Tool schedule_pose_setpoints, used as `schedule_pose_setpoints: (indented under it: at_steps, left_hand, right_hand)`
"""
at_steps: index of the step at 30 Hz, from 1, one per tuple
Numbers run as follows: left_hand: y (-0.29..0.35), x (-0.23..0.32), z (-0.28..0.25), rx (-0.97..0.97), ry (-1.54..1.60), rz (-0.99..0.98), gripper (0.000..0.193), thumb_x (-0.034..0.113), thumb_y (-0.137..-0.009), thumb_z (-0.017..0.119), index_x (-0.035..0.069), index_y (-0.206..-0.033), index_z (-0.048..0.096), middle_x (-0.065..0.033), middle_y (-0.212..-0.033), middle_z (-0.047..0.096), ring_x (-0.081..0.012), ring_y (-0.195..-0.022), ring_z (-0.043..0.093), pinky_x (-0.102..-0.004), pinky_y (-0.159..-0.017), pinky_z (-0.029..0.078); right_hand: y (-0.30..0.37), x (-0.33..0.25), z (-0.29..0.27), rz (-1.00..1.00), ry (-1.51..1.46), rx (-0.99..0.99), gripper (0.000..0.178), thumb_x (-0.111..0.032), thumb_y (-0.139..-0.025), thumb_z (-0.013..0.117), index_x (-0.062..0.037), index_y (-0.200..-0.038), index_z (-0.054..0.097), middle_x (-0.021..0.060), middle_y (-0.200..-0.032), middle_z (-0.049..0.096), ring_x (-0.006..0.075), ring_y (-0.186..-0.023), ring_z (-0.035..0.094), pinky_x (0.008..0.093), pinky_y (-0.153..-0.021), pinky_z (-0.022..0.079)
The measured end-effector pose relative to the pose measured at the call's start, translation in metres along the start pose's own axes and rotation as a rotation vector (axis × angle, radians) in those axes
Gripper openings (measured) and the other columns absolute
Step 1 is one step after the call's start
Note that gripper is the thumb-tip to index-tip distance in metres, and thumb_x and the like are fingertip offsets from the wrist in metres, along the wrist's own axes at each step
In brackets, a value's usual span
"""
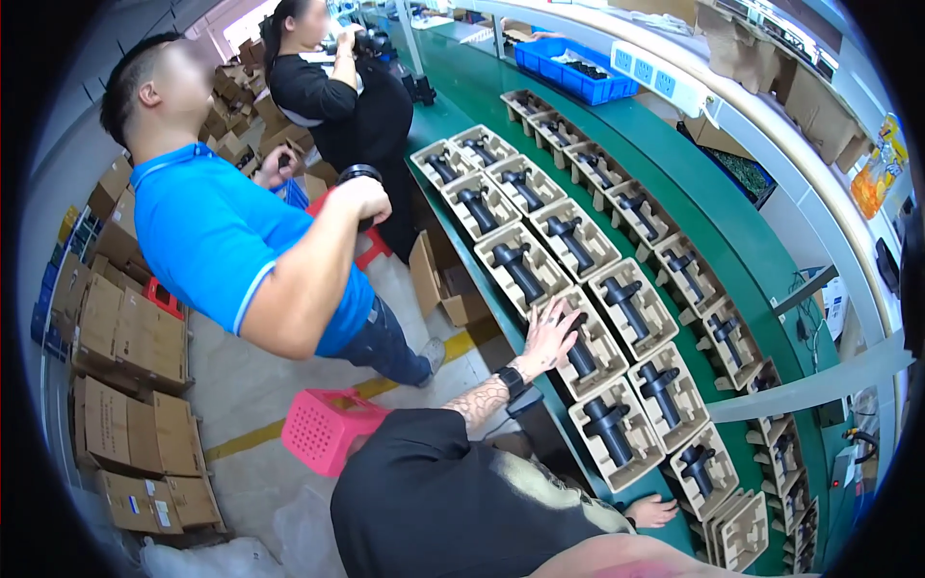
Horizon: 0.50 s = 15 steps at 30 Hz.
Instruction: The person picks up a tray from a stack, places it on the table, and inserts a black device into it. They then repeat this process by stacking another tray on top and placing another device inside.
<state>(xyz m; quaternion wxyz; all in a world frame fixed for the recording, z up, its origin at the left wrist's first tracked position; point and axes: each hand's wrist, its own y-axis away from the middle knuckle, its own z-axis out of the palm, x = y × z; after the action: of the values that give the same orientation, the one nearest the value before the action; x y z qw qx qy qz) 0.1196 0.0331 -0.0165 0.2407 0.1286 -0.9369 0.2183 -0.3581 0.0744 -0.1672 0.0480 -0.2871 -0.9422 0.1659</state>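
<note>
Left hand [549,337] spread flat on a filled tray [609,358]; right hand [655,511] half hidden, grip unclear. Most trays hold black tools [520,270]; nearest tray [742,528] looks empty.

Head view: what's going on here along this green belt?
A person in a black shirt lays one hand on a pulp tray on the green conveyor, with the other hand resting at the belt's near edge. Two rows of similar trays, each holding a black handheld device, line the belt. A person in a blue shirt stands beside it gripping a black device. The wearer's own hands are out of view.
</note>
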Motion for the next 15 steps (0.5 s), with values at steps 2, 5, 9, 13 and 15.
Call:
schedule_pose_setpoints:
  at_steps: [2, 5, 9, 13, 15]
  left_hand:
    - [-0.01, -0.008, 0.003, 0.031, -0.038, -0.053, 0.043, 0.025, -0.088, 0.056, 0.014, -0.129, 0.052, -0.0178, -0.144, 0.035, -0.036, -0.138, 0.026, -0.0568, -0.113, 0.015]
    - [-0.007, -0.007, 0.0, -0.035, -0.222, -0.03, 0.046, 0.029, -0.083, 0.06, 0.012, -0.125, 0.055, -0.0193, -0.141, 0.038, -0.0383, -0.136, 0.028, -0.0562, -0.111, 0.018]
    - [-0.029, 0.005, 0.003, 0.028, -0.147, -0.151, 0.047, 0.029, -0.078, 0.063, 0.01, -0.121, 0.058, -0.0186, -0.136, 0.042, -0.0373, -0.129, 0.034, -0.0556, -0.108, 0.022]
    - [-0.04, 0.002, 0.015, 0.122, -0.21, -0.189, 0.047, 0.03, -0.077, 0.063, 0.008, -0.118, 0.059, -0.0179, -0.132, 0.045, -0.0361, -0.122, 0.039, -0.0549, -0.105, 0.024]
    - [-0.042, 0.005, 0.013, 0.134, -0.262, -0.153, 0.045, 0.031, -0.077, 0.062, 0.008, -0.116, 0.06, -0.0177, -0.132, 0.045, -0.0349, -0.121, 0.039, -0.0533, -0.105, 0.025]
  right_hand:
    - [0.0, -0.002, 0.006, 0.008, 0.028, -0.018, 0.051, -0.043, -0.095, 0.035, -0.0133, -0.136, 0.042, 0.0096, -0.144, 0.038, 0.029, -0.133, 0.037, 0.0521, -0.104, 0.031]
    - [0.0, 0.002, 0.019, -0.017, 0.067, 0.11, 0.053, -0.053, -0.095, 0.03, -0.0204, -0.133, 0.047, 0.0043, -0.139, 0.045, 0.0241, -0.128, 0.043, 0.0486, -0.1, 0.035]
    - [-0.003, 0.003, 0.03, -0.007, 0.042, 0.188, 0.051, -0.053, -0.094, 0.033, -0.0203, -0.131, 0.049, 0.0048, -0.137, 0.046, 0.0243, -0.126, 0.045, 0.0485, -0.099, 0.036]
    - [0.001, -0.004, 0.023, -0.007, -0.004, 0.175, 0.049, -0.049, -0.093, 0.038, -0.0193, -0.13, 0.049, 0.0057, -0.136, 0.047, 0.0255, -0.126, 0.044, 0.0489, -0.099, 0.035]
    - [-0.002, -0.012, 0.021, 0.003, -0.034, 0.178, 0.047, -0.047, -0.092, 0.04, -0.0187, -0.129, 0.05, 0.0061, -0.136, 0.047, 0.0261, -0.126, 0.044, 0.0491, -0.099, 0.035]
